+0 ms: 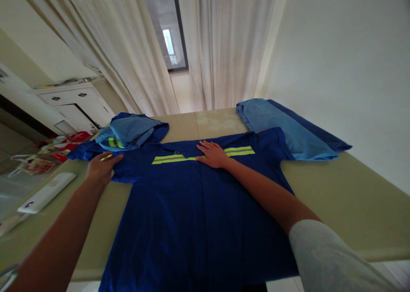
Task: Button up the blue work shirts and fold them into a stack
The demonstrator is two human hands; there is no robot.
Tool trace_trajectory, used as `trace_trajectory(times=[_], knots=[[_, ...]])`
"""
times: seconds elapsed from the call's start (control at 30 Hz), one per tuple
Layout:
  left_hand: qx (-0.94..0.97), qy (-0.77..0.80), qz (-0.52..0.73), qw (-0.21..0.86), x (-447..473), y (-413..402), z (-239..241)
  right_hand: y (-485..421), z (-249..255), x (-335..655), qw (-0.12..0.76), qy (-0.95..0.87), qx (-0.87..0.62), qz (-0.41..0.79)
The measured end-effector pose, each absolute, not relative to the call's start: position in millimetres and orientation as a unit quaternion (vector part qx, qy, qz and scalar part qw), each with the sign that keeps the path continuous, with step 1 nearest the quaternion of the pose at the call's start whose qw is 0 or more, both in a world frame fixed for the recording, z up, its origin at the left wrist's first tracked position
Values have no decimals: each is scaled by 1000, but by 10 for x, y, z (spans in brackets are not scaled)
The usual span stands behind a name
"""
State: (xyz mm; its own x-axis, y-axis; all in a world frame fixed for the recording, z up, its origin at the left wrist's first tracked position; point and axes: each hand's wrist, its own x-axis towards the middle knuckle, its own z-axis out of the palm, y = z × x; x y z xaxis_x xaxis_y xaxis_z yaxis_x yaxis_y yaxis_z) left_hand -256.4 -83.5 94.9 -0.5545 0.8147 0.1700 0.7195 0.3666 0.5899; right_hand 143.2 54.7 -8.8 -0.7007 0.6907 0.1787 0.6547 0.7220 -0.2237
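At the frame's left edge, a white device [48, 192] bears a round dark mark, its print too small to read. Right of it, your left hand [101, 169] is at the left-hand sleeve of the dark-blue shirt [166, 215], fingers partly curled — you cannot tell whether they pinch the cloth. Beyond, a blue bundle [131, 129] sits at left of centre. The shirt fills the lower middle, its small chest marking [177, 152] illegible. Your right hand [213, 154] lies flat across its chest, fingers extended and gripping nothing — cloth beneath them. A light-blue garment [282, 129] rests at right of centre.
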Motion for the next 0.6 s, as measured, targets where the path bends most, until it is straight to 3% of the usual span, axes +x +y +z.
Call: trace_trajectory(times=[0.17, 0.27, 0.37, 0.6], knots=[[698, 665, 240, -114, -1800, -884, 1026, 521, -55, 1428, 129, -916, -371, 80], [817, 552, 125, -114, -1215, -1061, 884, 517, -50, 1431, 128, -915, -374, 81], [818, 552, 74, -143, -974, -1268, 658, 518, -52, 1436, 128, -917, -370, 76], [764, 641, 2, -75, -1616, -1477, 360, 531, -65, 1428, 128, -917, -369, 77]])
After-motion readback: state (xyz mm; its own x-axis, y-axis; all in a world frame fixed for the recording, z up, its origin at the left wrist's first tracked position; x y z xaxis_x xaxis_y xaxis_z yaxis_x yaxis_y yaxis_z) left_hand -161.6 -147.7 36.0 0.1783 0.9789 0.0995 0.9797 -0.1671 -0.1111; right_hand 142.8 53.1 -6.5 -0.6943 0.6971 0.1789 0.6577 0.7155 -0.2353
